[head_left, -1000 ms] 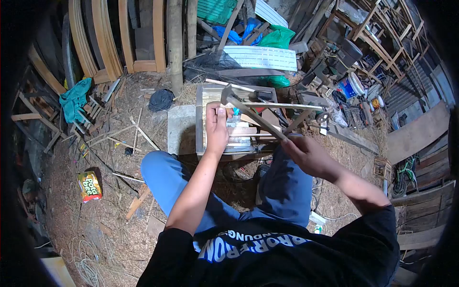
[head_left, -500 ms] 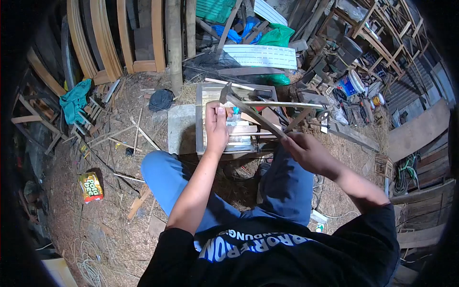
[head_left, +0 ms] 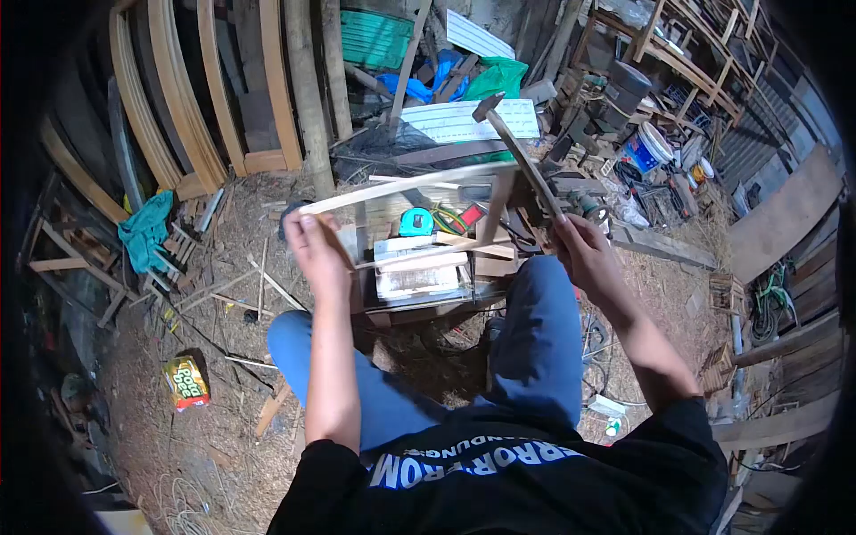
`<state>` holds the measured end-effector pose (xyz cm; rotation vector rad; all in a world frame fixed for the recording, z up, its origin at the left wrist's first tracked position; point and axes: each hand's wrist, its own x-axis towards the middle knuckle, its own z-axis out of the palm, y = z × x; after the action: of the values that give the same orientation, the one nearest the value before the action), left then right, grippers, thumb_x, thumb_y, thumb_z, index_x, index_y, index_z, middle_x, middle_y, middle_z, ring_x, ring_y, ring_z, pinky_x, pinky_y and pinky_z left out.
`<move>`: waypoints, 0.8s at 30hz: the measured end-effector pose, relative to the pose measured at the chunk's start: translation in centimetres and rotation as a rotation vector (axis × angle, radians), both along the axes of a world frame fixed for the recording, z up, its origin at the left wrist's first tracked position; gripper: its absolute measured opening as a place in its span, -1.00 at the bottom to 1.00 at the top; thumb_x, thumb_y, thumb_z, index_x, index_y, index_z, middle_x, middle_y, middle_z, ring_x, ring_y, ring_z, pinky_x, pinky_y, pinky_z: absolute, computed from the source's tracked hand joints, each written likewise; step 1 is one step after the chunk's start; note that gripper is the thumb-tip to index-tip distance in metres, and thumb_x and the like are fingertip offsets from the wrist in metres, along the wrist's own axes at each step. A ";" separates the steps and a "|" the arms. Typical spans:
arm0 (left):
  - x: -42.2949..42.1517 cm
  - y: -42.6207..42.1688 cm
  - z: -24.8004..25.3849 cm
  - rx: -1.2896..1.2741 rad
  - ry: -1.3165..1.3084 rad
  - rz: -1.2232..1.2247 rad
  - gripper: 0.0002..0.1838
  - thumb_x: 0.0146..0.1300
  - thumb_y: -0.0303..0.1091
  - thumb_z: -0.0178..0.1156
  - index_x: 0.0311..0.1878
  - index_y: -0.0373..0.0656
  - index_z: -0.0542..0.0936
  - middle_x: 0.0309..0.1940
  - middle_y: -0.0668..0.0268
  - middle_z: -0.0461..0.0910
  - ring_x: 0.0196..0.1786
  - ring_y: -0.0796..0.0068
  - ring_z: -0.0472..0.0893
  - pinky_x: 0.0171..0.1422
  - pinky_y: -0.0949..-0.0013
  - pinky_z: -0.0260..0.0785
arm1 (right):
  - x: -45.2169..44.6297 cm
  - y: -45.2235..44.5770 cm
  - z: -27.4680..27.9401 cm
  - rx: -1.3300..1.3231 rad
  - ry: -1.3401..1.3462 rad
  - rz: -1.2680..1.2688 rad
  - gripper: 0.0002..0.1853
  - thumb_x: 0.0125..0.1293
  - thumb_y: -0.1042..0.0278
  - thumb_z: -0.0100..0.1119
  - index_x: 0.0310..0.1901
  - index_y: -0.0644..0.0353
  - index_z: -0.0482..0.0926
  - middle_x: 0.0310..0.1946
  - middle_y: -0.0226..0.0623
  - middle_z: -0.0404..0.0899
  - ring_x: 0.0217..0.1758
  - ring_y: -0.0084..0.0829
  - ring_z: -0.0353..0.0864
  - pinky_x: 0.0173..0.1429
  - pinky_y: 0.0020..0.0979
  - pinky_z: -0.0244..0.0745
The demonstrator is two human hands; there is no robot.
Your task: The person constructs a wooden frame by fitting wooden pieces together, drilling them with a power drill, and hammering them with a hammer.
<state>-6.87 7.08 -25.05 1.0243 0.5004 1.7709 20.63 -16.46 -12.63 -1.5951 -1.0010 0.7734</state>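
Single view: head-worn camera, wide fisheye, dark round border cutting off corners. Looks forward and steeply down from above wearer's lap. Black T-shirt nearest lens, along bottom edge; blue trousers just beyond, both forearms reaching up picture, away from camera. Hammer and slatted wooden frame close, around upper middle. Tape measure seen from above. Floor spreads at left; upright planks and white bucket farther off, toward top.
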 end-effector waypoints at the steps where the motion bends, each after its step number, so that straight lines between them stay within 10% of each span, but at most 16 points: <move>1: -1.1 0.4 0.3 0.013 -0.016 0.041 -0.85 0.60 -0.24 0.00 -0.02 -0.10 0.40 -0.32 0.33 0.53 -0.27 0.55 0.46 -0.12 0.43 0.33 | 0.4 0.7 -1.2 0.048 0.019 -0.011 -0.62 0.61 0.06 0.00 -0.32 0.18 0.49 -0.53 -0.59 0.31 -0.48 -0.71 0.23 -0.43 -0.55 0.12; 9: -10.4 2.9 3.4 0.055 0.180 0.305 -0.84 0.60 -0.26 0.02 -0.06 -0.14 0.44 -0.30 0.33 0.56 -0.33 0.61 0.42 -0.20 0.48 0.27 | 5.4 8.2 -13.3 0.131 -0.401 -0.229 -0.61 0.51 0.06 0.13 -0.26 0.31 0.54 -0.59 -0.23 0.44 -0.52 -0.40 0.32 -0.36 -0.29 0.27; 14: -12.8 4.0 4.8 0.059 0.238 0.249 -0.82 0.60 -0.24 0.03 -0.08 -0.16 0.47 -0.30 0.33 0.55 -0.31 0.59 0.48 -0.17 0.47 0.35 | 5.5 13.3 -17.1 -0.175 -0.782 -0.123 -0.65 0.38 0.04 0.20 -0.10 0.18 0.67 -0.37 0.07 0.65 -0.13 0.12 0.69 -0.03 0.05 0.57; 24: -7.9 5.1 11.9 0.003 0.552 0.005 -0.74 0.60 -0.23 0.04 -0.01 -0.25 0.57 -0.42 0.43 0.57 -0.38 0.69 0.47 -0.27 0.53 0.30 | 8.2 16.4 -16.8 0.068 -0.631 0.107 -0.63 0.37 0.04 0.24 -0.04 0.20 0.68 -0.26 0.03 0.66 -0.15 -0.03 0.69 -0.02 -0.15 0.58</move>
<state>-14.74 12.17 -13.16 1.5209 0.8369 1.4789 28.80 -0.02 -29.42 -1.7759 -1.5512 0.2907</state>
